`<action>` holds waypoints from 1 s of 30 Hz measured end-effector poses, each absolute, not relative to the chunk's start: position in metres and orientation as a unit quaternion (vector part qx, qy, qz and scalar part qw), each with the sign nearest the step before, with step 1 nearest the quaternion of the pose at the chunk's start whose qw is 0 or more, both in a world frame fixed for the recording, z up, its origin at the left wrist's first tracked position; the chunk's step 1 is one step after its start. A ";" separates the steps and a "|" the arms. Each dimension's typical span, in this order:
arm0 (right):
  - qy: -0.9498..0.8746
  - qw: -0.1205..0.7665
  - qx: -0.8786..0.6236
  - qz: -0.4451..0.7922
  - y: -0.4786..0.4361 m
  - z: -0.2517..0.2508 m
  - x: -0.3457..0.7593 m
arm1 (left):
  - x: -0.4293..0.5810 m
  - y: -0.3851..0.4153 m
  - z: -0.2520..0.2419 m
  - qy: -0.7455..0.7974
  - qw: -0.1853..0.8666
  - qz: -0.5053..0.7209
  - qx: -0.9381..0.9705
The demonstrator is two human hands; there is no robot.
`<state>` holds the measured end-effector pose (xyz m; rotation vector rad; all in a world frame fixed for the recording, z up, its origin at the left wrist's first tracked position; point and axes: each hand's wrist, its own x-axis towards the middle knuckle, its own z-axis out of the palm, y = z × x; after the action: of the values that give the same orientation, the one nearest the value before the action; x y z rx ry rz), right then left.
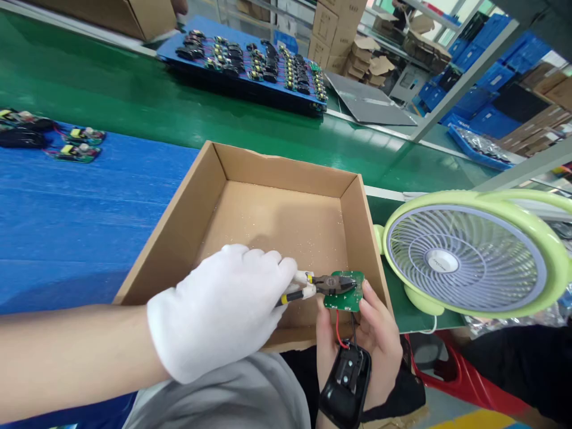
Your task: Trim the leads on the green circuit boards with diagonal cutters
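Note:
My left hand (227, 304), in a white glove, is closed around the handles of diagonal cutters (333, 285), partly wrapped in white tape. The cutters' jaws lie over the solder side of a small green circuit board (344, 302). My bare right hand (379, 339) grips that board by its edges, close to the near right corner of an open cardboard box (286, 152). A red and a black wire run from the board down to a black plastic housing (346, 384), which hangs against my right palm and wrist. Tiny bright bits are scattered on the box floor.
A green fan (465, 256) stands right of the box. Beyond it, a blue tray (241, 44) bears rows of boards with black housings on the green bench (134, 89). More boards (78, 152) lie on the blue sheet (89, 208) at left. A person's dark sleeve (522, 363) shows lower right.

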<state>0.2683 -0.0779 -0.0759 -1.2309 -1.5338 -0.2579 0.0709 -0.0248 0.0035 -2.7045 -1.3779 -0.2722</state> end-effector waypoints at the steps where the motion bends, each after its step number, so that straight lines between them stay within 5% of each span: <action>1: -0.646 0.547 -0.521 -0.107 -0.079 -0.076 0.268 | 0.072 -0.025 0.005 -0.457 0.039 -0.075 -0.886; 8: -0.646 0.554 -0.515 -0.103 -0.080 -0.077 0.267 | 0.076 -0.023 0.011 -0.494 -0.009 0.006 -0.869; 30: -0.657 0.537 -0.512 -0.136 -0.076 -0.070 0.267 | 0.072 -0.024 0.004 -0.438 0.134 -0.137 -0.878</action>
<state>0.2669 -0.0759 -0.0695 -1.2182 -1.5628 -0.3248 0.0722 -0.0243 0.0041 -2.5458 -1.2708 -0.3974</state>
